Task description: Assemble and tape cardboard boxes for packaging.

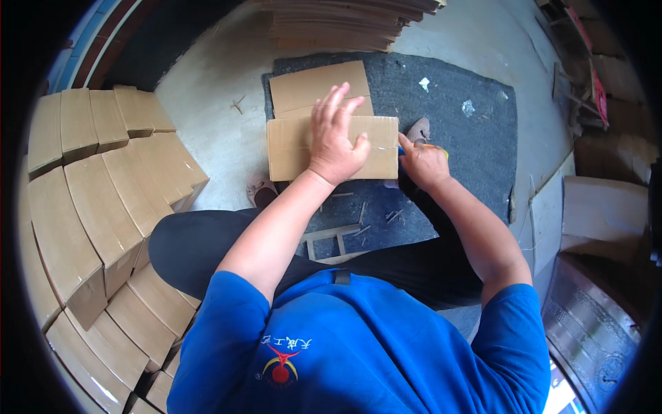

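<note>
Has a cardboard carton [379, 157] in front, with the left hand [336, 146] spread-fingered over its top and the right hand [425, 164], index extended, curled round a blue-and-yellow tool [401, 151] at its right end, above a dark mat [479, 162].

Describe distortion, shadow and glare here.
Head view: fisheye distortion bows the stacked cartons at left, corners vignette to black; head view: far right edge falls into shadow, lower right shows white glare; head view: the cardboard box is clearly lit.
</note>
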The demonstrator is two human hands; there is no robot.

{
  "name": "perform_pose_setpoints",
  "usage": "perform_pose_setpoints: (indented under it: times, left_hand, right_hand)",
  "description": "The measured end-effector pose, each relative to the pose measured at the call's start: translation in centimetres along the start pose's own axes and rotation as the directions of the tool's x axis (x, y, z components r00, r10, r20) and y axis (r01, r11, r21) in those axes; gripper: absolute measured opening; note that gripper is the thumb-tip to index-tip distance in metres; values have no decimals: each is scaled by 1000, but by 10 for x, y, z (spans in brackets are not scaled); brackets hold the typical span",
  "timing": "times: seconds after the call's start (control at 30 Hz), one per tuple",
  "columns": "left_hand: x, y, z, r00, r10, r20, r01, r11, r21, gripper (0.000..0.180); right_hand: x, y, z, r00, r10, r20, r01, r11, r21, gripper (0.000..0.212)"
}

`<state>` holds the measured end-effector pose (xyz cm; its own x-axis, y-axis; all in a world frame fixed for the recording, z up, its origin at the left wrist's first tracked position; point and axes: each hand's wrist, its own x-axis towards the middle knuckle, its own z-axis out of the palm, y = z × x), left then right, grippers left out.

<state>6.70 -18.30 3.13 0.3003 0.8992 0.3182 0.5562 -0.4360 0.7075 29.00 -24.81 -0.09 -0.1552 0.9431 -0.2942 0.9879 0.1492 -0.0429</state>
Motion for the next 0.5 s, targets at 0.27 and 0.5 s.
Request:
perform_pose_setpoints:
  times: [0.27,0.5]
  left_hand:
    - [-68,-96,-72,566,-824,17,752,508,-420,48]
    - [-56,-50,-50,477,-823,309,838,532,123,78]
  right_hand:
    - [0,-14,-69,923,115,367,-189,966,175,65]
    - [12,-39,-70,850,323,416,-346,938,-20,84]
